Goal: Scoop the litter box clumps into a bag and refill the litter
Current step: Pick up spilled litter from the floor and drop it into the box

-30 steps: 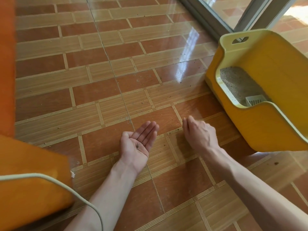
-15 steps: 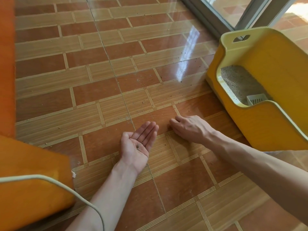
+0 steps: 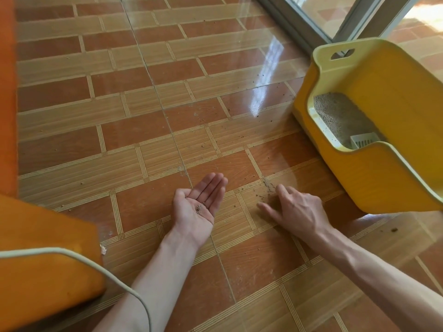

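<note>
Yellow litter box [image 3: 374, 149] is sitting at the right of the frame, with litter [image 3: 335, 116] and a white scoop [image 3: 363, 140] inside. Left hand [image 3: 199, 202] is lying palm up at centre, flat and released, cupping a few grains [image 3: 200, 208]. Right hand [image 3: 294, 209] is pressing spread fingers on the tile floor [image 3: 143, 104] beside scattered grains.

Bright daylight, entering through the glass door [image 3: 335, 17] at one o'clock. White glare streak on the glossy floor tiles [image 3: 266, 75] toward one o'clock. Soft, faint shadows under the right hand [image 3: 297, 209]. Sharp in the centre; wide-angle bending at the edges, overexposed patch at two o'clock.
</note>
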Demonstrator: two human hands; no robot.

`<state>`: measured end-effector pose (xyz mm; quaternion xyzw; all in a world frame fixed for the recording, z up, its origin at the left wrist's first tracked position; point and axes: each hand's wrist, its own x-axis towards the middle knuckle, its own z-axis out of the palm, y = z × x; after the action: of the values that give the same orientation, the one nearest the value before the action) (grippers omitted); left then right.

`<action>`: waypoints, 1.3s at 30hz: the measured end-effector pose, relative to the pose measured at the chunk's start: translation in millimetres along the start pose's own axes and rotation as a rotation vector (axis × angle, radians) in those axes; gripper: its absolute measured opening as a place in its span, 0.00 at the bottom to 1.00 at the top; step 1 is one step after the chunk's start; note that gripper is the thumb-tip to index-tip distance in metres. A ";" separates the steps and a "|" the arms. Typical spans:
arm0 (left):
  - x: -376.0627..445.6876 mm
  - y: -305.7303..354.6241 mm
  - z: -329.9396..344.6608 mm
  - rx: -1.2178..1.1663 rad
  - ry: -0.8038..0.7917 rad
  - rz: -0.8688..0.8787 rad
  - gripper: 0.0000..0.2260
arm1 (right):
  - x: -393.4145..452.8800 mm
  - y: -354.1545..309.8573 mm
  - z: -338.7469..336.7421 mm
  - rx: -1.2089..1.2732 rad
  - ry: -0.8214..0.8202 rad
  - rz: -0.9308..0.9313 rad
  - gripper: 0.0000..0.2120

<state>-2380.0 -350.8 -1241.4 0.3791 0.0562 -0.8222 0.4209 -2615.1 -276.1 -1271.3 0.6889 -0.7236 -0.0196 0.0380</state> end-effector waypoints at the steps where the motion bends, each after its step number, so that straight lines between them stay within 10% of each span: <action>1: 0.0 -1.0 0.1 0.005 0.000 -0.001 0.25 | -0.7 -2.3 2.0 -0.031 0.001 -0.018 0.32; 12: -3.5 -0.6 1.3 0.012 -0.001 0.000 0.23 | 28.1 -18.9 -1.7 -0.056 -0.001 0.062 0.24; 18: -6.9 0.8 3.7 -0.003 0.003 0.014 0.23 | 25.7 -29.4 -4.2 -0.133 -0.182 0.038 0.03; 39: -16.6 -0.5 2.8 -0.006 -0.021 0.010 0.24 | 20.5 -35.4 -17.1 0.106 -0.270 0.253 0.09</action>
<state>-2376.0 -340.8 -1228.5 0.3693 0.0523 -0.8240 0.4265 -2579.5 -298.0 -1256.5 0.5846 -0.8029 -0.0690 -0.0937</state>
